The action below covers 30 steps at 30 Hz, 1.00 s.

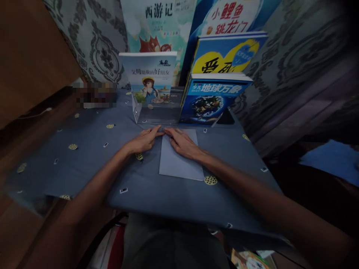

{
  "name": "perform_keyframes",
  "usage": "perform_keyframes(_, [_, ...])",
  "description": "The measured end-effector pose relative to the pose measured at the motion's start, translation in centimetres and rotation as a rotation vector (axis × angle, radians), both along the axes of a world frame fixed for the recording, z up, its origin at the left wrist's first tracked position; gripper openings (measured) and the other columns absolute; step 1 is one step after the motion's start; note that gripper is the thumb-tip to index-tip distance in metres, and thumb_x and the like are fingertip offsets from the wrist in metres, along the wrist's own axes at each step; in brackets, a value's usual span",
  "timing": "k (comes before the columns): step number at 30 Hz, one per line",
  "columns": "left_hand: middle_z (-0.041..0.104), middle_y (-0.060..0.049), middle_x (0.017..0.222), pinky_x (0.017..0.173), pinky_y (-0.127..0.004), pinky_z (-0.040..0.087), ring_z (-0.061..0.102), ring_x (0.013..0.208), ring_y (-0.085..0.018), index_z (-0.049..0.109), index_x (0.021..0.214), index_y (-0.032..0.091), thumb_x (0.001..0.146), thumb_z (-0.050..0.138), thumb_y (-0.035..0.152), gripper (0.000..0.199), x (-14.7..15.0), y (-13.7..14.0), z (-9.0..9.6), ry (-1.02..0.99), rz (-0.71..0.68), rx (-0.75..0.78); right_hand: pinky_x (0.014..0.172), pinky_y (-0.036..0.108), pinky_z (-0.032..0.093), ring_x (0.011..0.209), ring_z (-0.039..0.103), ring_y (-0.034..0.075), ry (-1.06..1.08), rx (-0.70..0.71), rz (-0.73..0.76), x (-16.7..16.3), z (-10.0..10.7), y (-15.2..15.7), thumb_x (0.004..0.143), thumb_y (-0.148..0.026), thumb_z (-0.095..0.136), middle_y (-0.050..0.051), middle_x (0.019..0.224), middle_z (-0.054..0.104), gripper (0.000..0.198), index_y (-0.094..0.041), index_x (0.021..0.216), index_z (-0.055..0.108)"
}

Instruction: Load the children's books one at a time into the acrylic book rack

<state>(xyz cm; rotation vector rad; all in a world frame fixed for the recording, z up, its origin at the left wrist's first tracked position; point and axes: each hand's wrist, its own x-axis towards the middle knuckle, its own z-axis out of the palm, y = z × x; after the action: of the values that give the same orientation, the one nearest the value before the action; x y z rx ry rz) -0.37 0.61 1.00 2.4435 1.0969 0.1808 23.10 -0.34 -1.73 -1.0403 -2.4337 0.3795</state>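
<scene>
A pale, plain sheet (182, 166), perhaps paper or a thin booklet, lies flat on the blue patterned tablecloth (92, 160). My right hand (182, 144) rests on its upper part, fingers stretched toward the far left corner. Beside the sheet's left edge is my left hand (144, 140), palm down on the cloth with its fingers extended to that same corner. The fingertips of both hands nearly meet there; whether they touch is too dim to tell. Neither hand visibly grips anything.
Behind the hands, a clear acrylic stand (157, 114) holds a light-coloured book (151, 82). To its right a blue earth book (210, 99) leans before a yellow-and-blue book (230, 52). Taller books and a patterned curtain (103, 48) back the table. A dark flat object (226, 117) lies right.
</scene>
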Motion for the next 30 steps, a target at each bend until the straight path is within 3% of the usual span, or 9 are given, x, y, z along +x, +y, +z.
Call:
perform_keyframes(8, [0.04,-0.009,0.162,0.123,-0.054,0.021,0.024,0.155,-0.03,0.013,0.16,0.018,0.09,0.037,0.013,0.074,0.2,-0.4,0.0,0.045,-0.003,0.003,0.102,0.053,0.051,0.121,0.058,0.029,0.027,0.036,0.11,-0.2,0.6,-7.3,0.097,-0.012,0.041,0.016,0.128,0.064,0.047,-0.02,0.142,0.049])
perform_keyframes(12, [0.036,-0.011,0.164,0.124,-0.056,0.018,0.02,0.156,-0.032,0.015,0.158,0.015,0.1,0.033,0.032,0.063,0.6,-1.1,0.8,0.081,0.028,-0.027,0.101,0.048,0.054,0.124,0.058,0.025,0.072,-0.013,0.23,0.3,0.7,-10.4,0.099,-0.012,0.041,0.014,0.132,0.064,0.046,-0.025,0.142,0.051])
perform_keyframes(16, [0.033,-0.013,0.165,0.123,-0.057,0.018,0.022,0.155,-0.034,0.02,0.157,0.017,0.101,0.035,0.051,0.066,1.0,-2.0,1.2,0.095,0.043,-0.015,0.106,0.046,0.051,0.132,0.054,0.024,0.084,-0.102,0.234,0.7,1.1,-11.7,0.101,-0.017,0.041,0.014,0.138,0.061,0.043,-0.023,0.142,0.054])
perform_keyframes(22, [0.029,-0.016,0.166,0.123,-0.052,0.021,0.02,0.156,-0.034,0.022,0.157,0.018,0.095,0.047,0.063,0.081,1.0,-2.8,1.0,0.117,0.046,0.019,0.109,0.042,0.048,0.128,0.059,0.022,0.145,-0.296,0.251,1.5,2.3,-10.2,0.102,-0.027,0.048,0.011,0.136,0.065,0.038,-0.023,0.137,0.06])
perform_keyframes(30, [0.033,-0.016,0.164,0.123,-0.051,0.024,0.022,0.155,-0.035,0.028,0.157,0.018,0.093,0.054,0.063,0.082,1.3,-2.4,0.7,0.118,0.071,0.038,0.113,0.055,0.043,0.134,0.053,0.029,0.097,-0.032,-0.128,6.7,-0.6,-2.2,0.098,-0.025,0.045,0.014,0.14,0.062,0.042,-0.02,0.138,0.058])
